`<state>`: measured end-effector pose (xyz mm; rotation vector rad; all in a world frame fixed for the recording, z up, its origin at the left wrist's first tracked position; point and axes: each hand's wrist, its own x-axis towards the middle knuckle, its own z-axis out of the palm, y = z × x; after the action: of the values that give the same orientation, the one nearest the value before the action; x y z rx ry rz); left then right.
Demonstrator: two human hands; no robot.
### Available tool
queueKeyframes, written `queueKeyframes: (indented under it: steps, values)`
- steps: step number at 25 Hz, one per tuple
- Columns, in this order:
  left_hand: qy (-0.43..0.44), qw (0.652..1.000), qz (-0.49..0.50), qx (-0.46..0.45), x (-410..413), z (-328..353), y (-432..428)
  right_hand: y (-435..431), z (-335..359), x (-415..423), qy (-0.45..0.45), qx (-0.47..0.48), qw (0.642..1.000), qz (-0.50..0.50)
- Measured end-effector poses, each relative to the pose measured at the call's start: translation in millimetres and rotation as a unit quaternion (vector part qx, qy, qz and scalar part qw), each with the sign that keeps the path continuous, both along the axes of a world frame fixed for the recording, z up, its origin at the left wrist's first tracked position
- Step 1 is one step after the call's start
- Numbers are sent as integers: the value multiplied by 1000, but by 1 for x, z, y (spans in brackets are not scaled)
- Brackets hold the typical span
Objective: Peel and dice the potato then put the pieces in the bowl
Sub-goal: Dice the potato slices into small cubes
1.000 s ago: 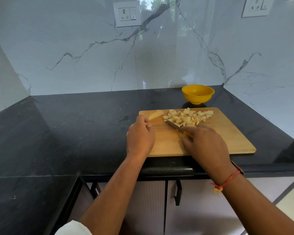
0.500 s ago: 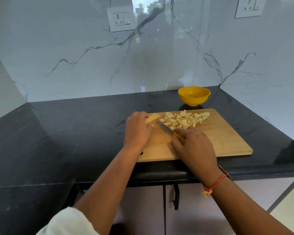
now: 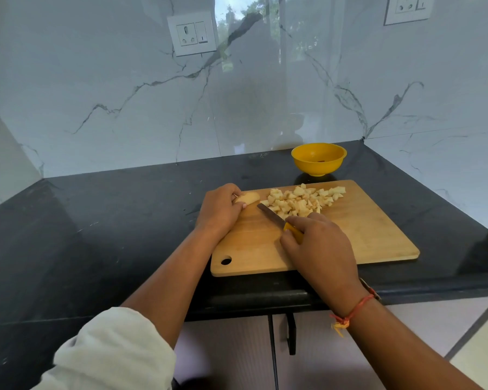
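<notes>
While the left hand [image 3: 219, 211] curls over the last uncut potato chunk [image 3: 248, 197] at the far-left corner of the cutting board [image 3: 378, 237], pinning it against rolling, the right hand [image 3: 320, 249] is wrapped round the yellow handle of the knife [image 3: 271, 215], blade low between chunk and diced pile [image 3: 302, 199], likely lining up the next cut. The pile sits at the board's far edge near the yellow bowl [image 3: 318, 159], probably for a short scoop; no dice visible in the bowl, so transfer looks not yet begun.

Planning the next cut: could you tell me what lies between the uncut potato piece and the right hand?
Head view: the knife blade, over bare cutting board, lies between potato piece and right hand.
</notes>
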<state>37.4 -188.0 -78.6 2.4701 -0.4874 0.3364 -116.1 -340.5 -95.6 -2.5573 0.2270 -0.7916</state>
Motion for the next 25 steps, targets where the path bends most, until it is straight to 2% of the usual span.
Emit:
queueKeyframes:
  steps: [15,25]
  values:
    - [-2,1000,19,4,-1,-3,7,1,1,-2,-4,4,1000,6]
    - [19,996,47,-80,-9,6,10,1,-1,0,0,2,1000,-1]
